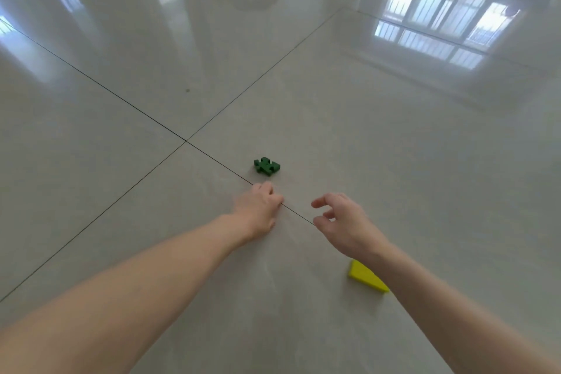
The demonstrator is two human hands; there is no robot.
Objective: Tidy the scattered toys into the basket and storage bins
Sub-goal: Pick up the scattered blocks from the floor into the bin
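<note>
Two toys lie on the floor (pixel 121 130): one green puzzle-shaped block (pixel 266 166), and one yellow wedge (pixel 365 277) nearer the person than the green block.
</note>
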